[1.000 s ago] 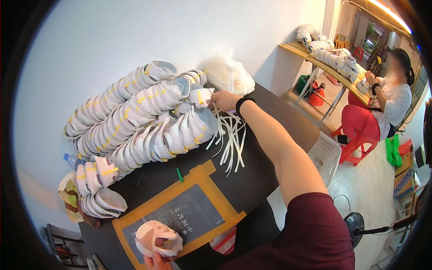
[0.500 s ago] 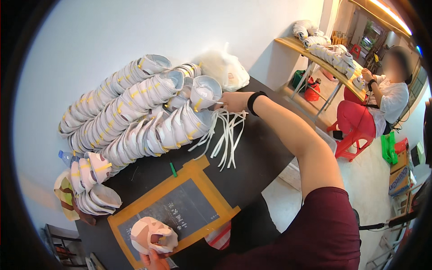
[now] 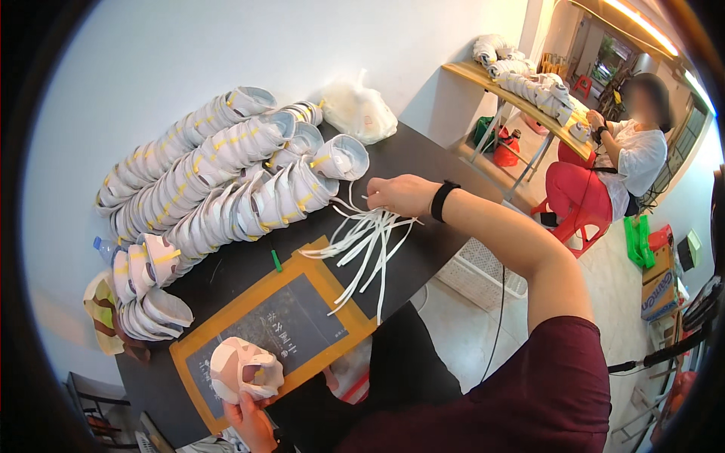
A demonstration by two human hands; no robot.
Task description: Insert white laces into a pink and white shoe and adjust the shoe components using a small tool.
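My left hand [image 3: 252,423] is closed on the near side of a cap [image 3: 232,368] with pink and cream camouflage patches, its hollow turned toward me. Stretched over the far part of the table, my right hand [image 3: 396,195] has its fingers closed on a bundle of thin white strips [image 3: 368,240]. The strips fan out below the hand onto the dark table [image 3: 438,177]. Just left of that hand, a pale cap [image 3: 347,157] lies at the end of long rows of nested caps [image 3: 200,162].
A yellow-taped dark panel [image 3: 306,253] lies under the held cap. Beside it is a small green tool [image 3: 276,261]. A white plastic bag [image 3: 361,113] sits at the far edge, a white crate [image 3: 483,275] beside the table. A co-worker [image 3: 630,155] sits at another table [image 3: 521,94].
My right hand has drawn away from the pale cap, bringing the white strips with it toward me, where they spread wider. My left hand still holds the camouflage cap. The view has shifted slightly.
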